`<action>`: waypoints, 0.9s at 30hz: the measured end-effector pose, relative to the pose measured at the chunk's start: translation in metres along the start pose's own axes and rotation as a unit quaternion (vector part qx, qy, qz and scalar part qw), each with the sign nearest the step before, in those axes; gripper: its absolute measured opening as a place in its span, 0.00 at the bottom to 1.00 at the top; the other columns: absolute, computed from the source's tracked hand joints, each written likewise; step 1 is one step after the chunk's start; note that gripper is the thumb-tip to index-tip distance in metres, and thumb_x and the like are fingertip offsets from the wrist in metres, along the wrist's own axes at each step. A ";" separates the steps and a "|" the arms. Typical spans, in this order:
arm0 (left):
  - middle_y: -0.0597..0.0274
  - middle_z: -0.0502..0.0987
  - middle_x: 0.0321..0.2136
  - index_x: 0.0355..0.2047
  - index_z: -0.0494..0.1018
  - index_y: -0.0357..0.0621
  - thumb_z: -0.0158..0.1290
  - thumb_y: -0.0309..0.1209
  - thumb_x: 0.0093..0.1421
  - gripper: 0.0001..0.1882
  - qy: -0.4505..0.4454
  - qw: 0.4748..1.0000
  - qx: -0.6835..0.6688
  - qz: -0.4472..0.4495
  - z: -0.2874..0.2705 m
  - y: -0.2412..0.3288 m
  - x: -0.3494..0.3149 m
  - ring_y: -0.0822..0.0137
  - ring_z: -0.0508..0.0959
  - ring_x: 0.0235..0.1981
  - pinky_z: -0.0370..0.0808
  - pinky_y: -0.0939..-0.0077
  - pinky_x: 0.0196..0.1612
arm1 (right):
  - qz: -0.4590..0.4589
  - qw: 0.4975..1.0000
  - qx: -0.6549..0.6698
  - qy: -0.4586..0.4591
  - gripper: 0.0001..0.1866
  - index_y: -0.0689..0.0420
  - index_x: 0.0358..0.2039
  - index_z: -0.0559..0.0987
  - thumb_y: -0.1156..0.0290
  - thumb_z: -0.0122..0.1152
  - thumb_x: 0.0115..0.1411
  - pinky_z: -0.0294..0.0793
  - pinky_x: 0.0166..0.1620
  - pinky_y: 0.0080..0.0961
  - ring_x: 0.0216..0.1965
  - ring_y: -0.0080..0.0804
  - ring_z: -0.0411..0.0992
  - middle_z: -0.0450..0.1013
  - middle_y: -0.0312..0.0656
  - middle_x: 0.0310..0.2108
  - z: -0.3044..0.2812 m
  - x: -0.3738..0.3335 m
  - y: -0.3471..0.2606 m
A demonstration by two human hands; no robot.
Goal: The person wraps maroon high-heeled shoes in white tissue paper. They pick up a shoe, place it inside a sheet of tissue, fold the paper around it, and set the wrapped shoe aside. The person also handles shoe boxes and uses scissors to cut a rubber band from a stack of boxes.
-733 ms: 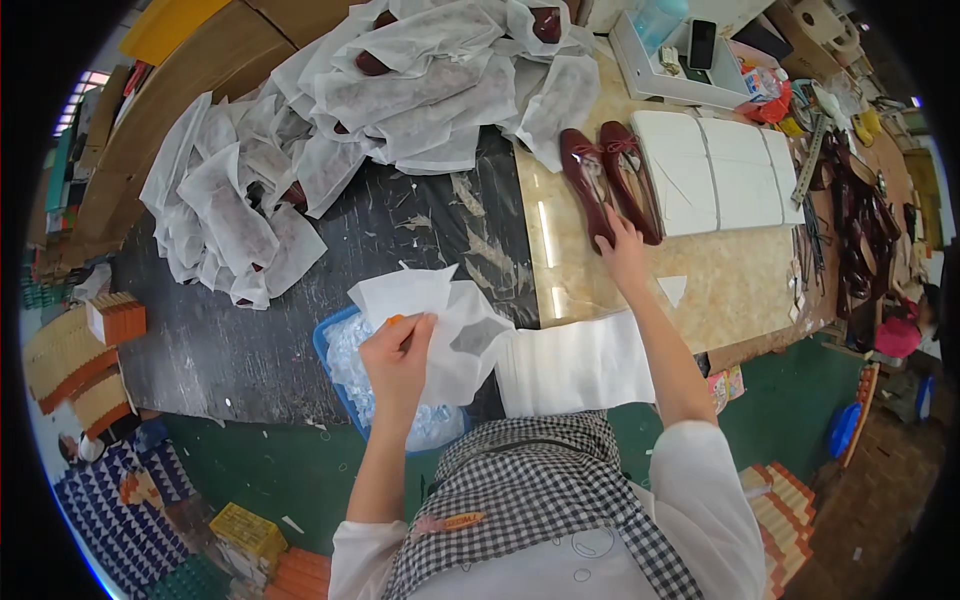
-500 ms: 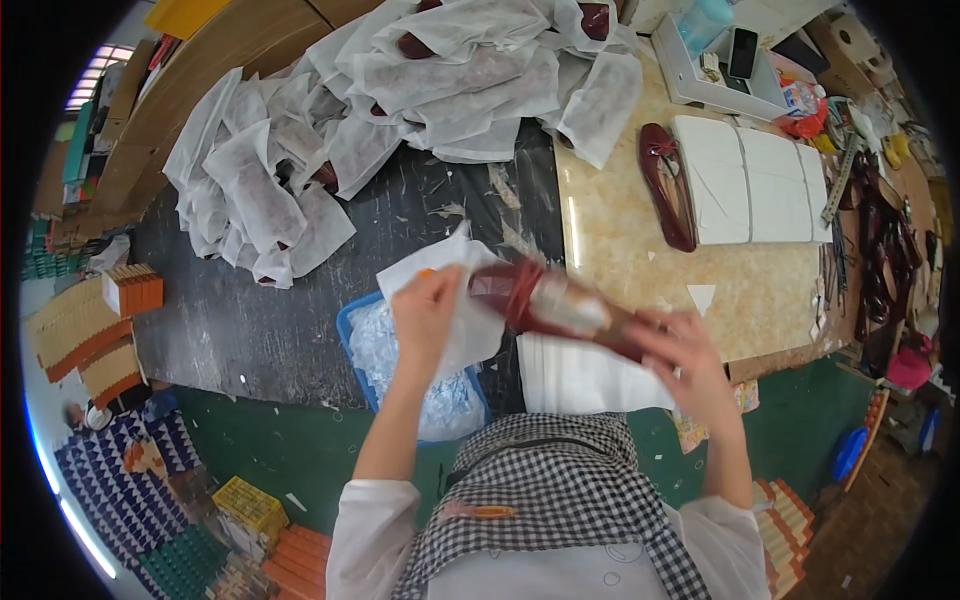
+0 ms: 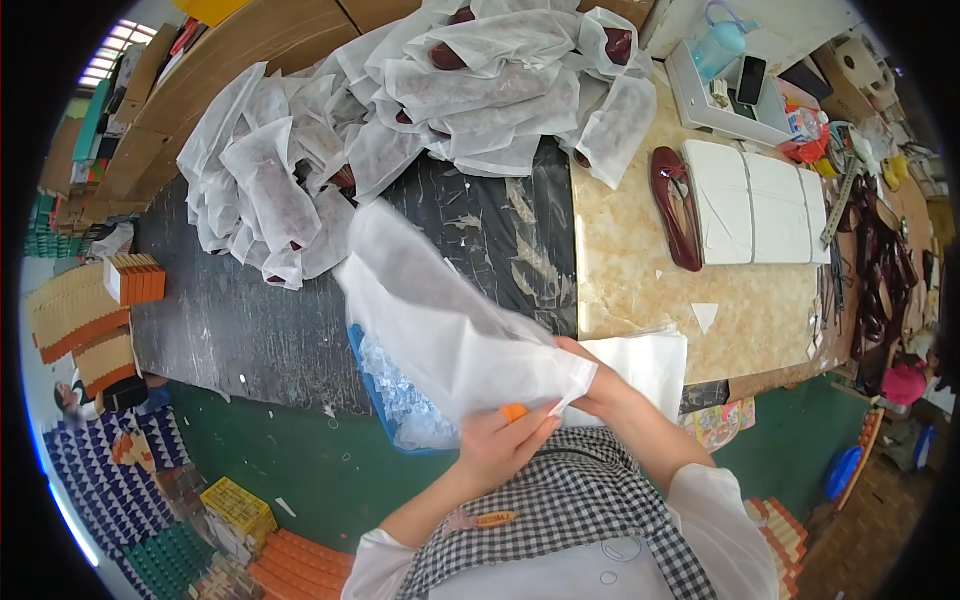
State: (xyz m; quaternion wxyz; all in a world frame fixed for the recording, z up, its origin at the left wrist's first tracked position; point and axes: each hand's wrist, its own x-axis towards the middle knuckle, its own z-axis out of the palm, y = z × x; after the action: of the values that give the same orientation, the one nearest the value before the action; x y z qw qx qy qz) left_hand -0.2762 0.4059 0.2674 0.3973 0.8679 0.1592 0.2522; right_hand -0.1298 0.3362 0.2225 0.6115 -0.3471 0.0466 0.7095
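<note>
A white see-through fabric bag [image 3: 450,330] stretches over the black part of the table, its mouth toward me. My left hand [image 3: 505,440], an orange band on one finger, pinches the near edge of that mouth. At the opening is my right hand [image 3: 595,385], its fingers mostly hidden by the bag. No shoe shows clearly through the fabric. Under the bag stands a blue basket [image 3: 375,405] filled with pale, crinkled pieces. Flat white bags [image 3: 645,365] lie beside my right forearm.
Bagged dark red shoes [image 3: 480,100] are heaped at the back. One dark red flat shoe [image 3: 673,210] lies beside a tied white stack [image 3: 760,205] on the right. Behind it stands a white tray [image 3: 690,95] with a phone and bottle. Orange-sided boxes [image 3: 135,280] stand left.
The dark red shoe that my right hand held is out of sight. My right hand has moved left to the bag's mouth. My left hand has come down and nearer, and the bag is spread out.
</note>
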 end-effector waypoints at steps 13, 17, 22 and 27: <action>0.76 0.68 0.17 0.19 0.70 0.43 0.48 0.31 0.62 0.14 0.346 0.694 -0.358 -0.520 -0.049 -0.066 0.043 0.83 0.66 0.19 0.61 0.86 0.20 | -0.311 0.774 -0.550 0.051 0.10 0.57 0.27 0.76 0.65 0.64 0.51 0.70 0.38 0.31 0.33 0.36 0.71 0.73 0.40 0.28 -0.034 0.043 0.000; 0.75 0.69 0.16 0.18 0.72 0.41 0.53 0.27 0.58 0.12 0.128 0.875 -0.252 -0.393 -0.052 -0.095 0.021 0.83 0.66 0.19 0.62 0.87 0.22 | -0.235 0.719 -0.628 0.179 0.10 0.56 0.32 0.78 0.64 0.63 0.53 0.71 0.39 0.29 0.36 0.34 0.72 0.74 0.39 0.29 -0.117 0.013 -0.062; 0.72 0.73 0.20 0.24 0.75 0.38 0.56 0.29 0.56 0.07 0.023 0.817 -0.357 -0.451 0.031 -0.068 0.043 0.82 0.68 0.19 0.64 0.87 0.22 | -0.124 0.869 -0.479 -0.015 0.12 0.59 0.34 0.78 0.63 0.62 0.56 0.71 0.35 0.21 0.28 0.23 0.71 0.75 0.39 0.27 -0.029 0.017 -0.008; 0.73 0.72 0.17 0.24 0.75 0.38 0.54 0.29 0.58 0.08 0.113 0.803 -0.370 -0.453 0.002 -0.094 0.043 0.83 0.66 0.17 0.61 0.88 0.20 | -0.317 0.759 -0.560 0.104 0.09 0.57 0.29 0.78 0.64 0.62 0.53 0.66 0.45 0.33 0.38 0.38 0.71 0.75 0.39 0.34 -0.125 0.005 -0.038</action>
State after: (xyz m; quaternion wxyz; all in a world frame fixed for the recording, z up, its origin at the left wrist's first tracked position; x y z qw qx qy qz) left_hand -0.2464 0.4849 0.2069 0.7367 0.4489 0.4729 0.1793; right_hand -0.0415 0.2881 0.1388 0.4894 -0.6945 -0.4079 0.3343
